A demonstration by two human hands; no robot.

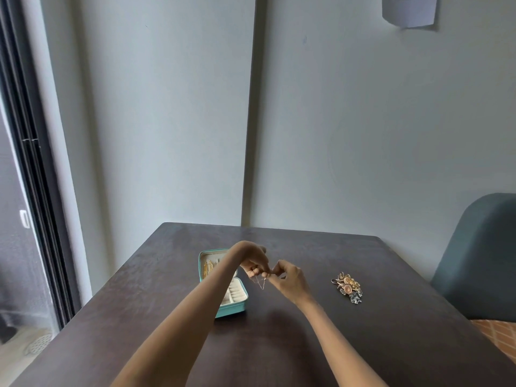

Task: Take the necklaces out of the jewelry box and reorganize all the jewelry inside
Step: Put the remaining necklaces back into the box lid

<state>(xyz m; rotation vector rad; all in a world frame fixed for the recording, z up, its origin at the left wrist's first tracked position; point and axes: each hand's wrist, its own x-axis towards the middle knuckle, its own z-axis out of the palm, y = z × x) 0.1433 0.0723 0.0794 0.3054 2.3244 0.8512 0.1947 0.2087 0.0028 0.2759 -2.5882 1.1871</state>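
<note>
Both hands — left hand [252, 261], right hand [289, 277] — pinch a thin chain necklace [261, 282] just right of the open teal jewelry box [231, 307]; a jewelry pile [348, 287] lies far right.

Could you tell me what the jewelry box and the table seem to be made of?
The jewelry box looks like teal faux leather outside, smooth with a soft sheen, and cream velvety padding inside, though the texture is too small to confirm. The table appears to be dark brown wood or veneer, matte, with faint grain streaks.
</note>
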